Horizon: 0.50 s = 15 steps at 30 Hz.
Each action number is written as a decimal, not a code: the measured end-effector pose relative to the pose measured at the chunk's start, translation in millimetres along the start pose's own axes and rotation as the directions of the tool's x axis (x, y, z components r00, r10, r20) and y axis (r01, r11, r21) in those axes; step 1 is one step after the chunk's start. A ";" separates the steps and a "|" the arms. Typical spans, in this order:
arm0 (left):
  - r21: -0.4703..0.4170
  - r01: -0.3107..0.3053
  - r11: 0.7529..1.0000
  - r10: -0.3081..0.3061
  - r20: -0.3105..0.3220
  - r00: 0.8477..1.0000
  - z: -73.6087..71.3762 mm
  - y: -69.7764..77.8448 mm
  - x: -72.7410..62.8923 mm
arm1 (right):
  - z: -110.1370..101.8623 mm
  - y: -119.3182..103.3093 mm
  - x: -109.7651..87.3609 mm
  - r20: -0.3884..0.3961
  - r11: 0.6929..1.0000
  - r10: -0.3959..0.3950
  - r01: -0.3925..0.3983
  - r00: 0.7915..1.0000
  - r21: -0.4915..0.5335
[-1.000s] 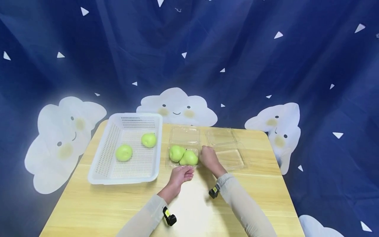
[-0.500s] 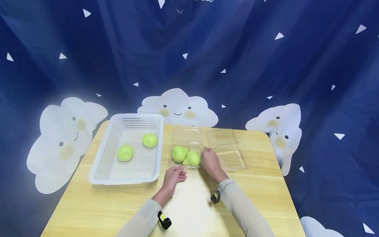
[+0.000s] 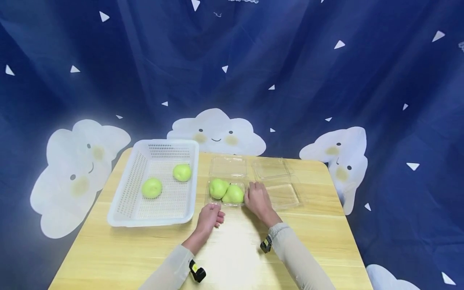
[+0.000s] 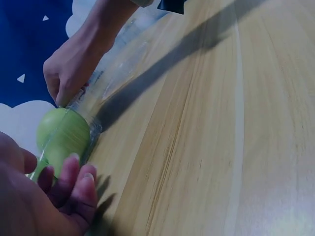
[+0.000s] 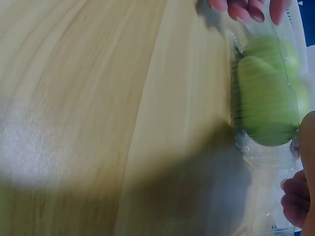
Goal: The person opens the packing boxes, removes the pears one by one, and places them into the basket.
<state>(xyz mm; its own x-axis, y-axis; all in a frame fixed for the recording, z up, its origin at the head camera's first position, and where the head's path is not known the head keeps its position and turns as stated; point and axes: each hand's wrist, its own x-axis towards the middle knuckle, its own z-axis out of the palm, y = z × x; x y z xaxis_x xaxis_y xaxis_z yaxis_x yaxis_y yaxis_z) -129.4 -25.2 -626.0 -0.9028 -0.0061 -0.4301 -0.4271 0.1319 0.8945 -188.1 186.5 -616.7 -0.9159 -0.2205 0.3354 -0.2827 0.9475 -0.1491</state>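
Note:
Two green pears (image 3: 233, 194) lie in the base of an open clear plastic clamshell box (image 3: 214, 202), its lid (image 3: 228, 166) folded back behind. My left hand (image 3: 209, 217) is at the near left corner, the thumb and curled fingers pinching the rim; in the left wrist view, the fingertips (image 4: 88, 177) show in front of a pear (image 4: 64, 130). On the box's right side, my right hand (image 3: 258, 199) grips the edge between thumb and bent fingers. The right wrist view shows both pears (image 5: 266, 98) through the clear wall, with left fingertips (image 5: 238, 11) at its top.
A white perforated basket (image 3: 152, 221) with two more green pears (image 3: 151, 188) stands on the left of the wooden table (image 3: 308, 241). A second open clear clamshell box (image 3: 282, 195) lies right of my right hand. A blue curtain (image 3: 232, 72) hangs behind the table.
My left hand has slid left along the box's front to its near left corner. The box with the pears has shifted slightly right; my right hand has stayed at its right edge.

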 end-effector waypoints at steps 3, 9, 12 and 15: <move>0.091 -0.023 0.996 0.020 0.035 0.999 -3.5 -0.2 -4.7 | 2.1 2.4 -0.6 -0.034 0.996 -0.039 0.036 0.999 -0.081; 0.352 -0.163 0.922 0.135 0.102 0.986 -9.8 1.4 -14.1 | -0.1 4.8 0.1 -0.056 0.985 -0.066 0.056 0.996 -0.163; 0.469 -0.231 0.853 0.192 0.130 0.973 -9.4 10.5 -20.5 | -2.9 5.0 2.0 -0.033 0.986 -0.066 0.060 0.997 -0.155; 0.563 -0.301 0.769 0.257 0.158 0.953 -9.5 25.2 -25.8 | -4.1 5.0 4.6 -0.010 0.985 -0.073 0.070 0.997 -0.156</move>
<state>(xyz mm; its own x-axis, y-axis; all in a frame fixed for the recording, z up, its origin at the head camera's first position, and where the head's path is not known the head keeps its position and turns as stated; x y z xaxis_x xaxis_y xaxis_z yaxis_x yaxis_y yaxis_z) -117.3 -31.1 -591.2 -0.9624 0.1848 -0.1990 -0.0278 0.6618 0.7492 -192.6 191.2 -612.1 -0.8901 -0.2866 0.3543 -0.2986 0.9541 0.0219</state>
